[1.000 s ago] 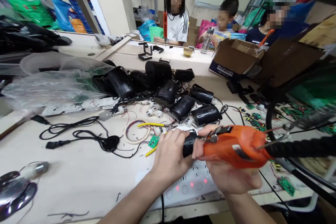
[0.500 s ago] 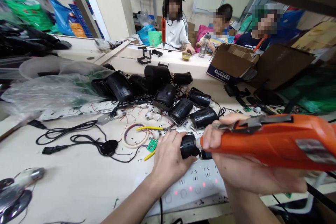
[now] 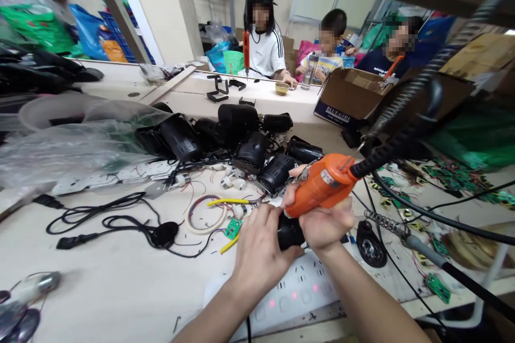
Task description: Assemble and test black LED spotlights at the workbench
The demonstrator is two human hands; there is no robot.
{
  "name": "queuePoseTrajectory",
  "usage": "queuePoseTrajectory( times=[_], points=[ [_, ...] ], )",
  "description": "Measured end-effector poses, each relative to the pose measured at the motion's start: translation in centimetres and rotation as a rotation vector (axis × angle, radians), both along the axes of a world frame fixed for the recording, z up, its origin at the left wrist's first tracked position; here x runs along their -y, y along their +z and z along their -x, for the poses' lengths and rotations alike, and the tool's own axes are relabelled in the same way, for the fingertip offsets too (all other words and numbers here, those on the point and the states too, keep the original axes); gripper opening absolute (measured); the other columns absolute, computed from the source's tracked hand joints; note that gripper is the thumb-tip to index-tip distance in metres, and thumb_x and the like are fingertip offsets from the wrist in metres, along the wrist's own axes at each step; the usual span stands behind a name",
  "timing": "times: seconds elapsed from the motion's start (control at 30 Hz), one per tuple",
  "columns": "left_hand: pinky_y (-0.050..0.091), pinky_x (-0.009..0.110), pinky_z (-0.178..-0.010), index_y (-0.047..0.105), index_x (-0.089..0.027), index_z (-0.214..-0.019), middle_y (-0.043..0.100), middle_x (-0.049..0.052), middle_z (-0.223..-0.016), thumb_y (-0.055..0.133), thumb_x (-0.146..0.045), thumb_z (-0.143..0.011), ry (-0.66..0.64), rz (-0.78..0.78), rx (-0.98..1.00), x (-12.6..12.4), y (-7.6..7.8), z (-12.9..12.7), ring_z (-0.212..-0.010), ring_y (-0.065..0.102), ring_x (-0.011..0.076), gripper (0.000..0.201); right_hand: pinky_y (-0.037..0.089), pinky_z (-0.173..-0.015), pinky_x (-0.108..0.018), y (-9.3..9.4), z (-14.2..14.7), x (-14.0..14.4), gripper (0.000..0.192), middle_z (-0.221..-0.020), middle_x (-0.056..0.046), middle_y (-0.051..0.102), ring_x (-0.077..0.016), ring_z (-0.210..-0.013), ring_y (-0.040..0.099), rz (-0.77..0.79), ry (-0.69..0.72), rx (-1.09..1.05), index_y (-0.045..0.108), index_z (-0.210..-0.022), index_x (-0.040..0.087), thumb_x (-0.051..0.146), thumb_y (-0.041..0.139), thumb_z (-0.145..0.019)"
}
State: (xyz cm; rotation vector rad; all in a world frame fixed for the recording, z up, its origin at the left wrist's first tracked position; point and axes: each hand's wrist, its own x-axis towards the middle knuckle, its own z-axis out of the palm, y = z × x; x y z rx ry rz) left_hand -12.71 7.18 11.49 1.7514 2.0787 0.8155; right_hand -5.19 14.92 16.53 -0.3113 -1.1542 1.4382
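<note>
My left hand [image 3: 259,244] is wrapped round a black cylindrical housing [image 3: 290,233] on the bench, fingers over its far side and thumb on the near side. My right hand [image 3: 325,222] grips an orange electric screwdriver [image 3: 322,185], tilted with its nose down at the housing; the bit is hidden behind my fingers. A black cable and a coiled spring run up from its back end. Just left of my left hand lie a small green circuit board [image 3: 232,228], yellow-handled pliers [image 3: 227,202] and a roll of masking tape [image 3: 193,225]. A white power strip [image 3: 289,295] with red lights sits below my hands.
Several more black housings [image 3: 249,151] are heaped beyond my hands. A black cord [image 3: 120,220] lies at left, circuit boards [image 3: 438,286] and a soldering iron handle [image 3: 426,252] at right. Behind stand an open cardboard box [image 3: 338,112] and several people [image 3: 265,53].
The screwdriver has swung from lying nearly level, pointing left, to a steeper tilt with its nose down on the housing. My right hand turned with it. My left hand stays on the housing.
</note>
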Motion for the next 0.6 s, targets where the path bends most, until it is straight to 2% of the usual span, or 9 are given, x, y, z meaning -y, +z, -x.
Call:
queuePoseTrajectory(
  times=[0.27,0.43,0.6],
  points=[
    [0.045,0.044,-0.085,0.058,-0.019,-0.111,0.059,0.008,-0.109,0.076,-0.037,-0.068,0.021,0.041,0.015,0.0,0.3,-0.1,-0.100,0.054,0.0298,0.050,0.037,-0.040,-0.029,-0.1,0.8,-0.7,0.066,-0.047,0.000,0.057,-0.0153,-0.037,0.047,0.091,-0.009,0.105,0.066,-0.081,0.018,0.080,0.051,-0.063],
    [0.046,0.044,-0.085,0.059,-0.020,-0.108,0.060,0.007,-0.108,0.077,-0.035,-0.068,0.014,0.025,0.020,-0.1,0.3,0.0,-0.098,0.055,0.0289,0.047,0.035,-0.038,-0.028,0.1,1.0,-1.1,0.068,-0.046,0.001,0.056,-0.0153,-0.035,0.046,0.096,-0.019,0.115,0.063,-0.080,0.020,0.083,0.045,-0.064],
    [0.045,0.044,-0.084,0.060,-0.020,-0.111,0.060,0.007,-0.110,0.077,-0.040,-0.070,-0.013,-0.002,-0.018,0.0,0.1,0.2,-0.097,0.054,0.0285,0.048,0.036,-0.039,-0.028,0.0,0.8,-1.0,0.067,-0.046,0.000,0.056,-0.0153,-0.036,0.047,0.071,-0.004,0.090,0.064,-0.080,0.019,0.082,0.049,-0.064]
  ],
)
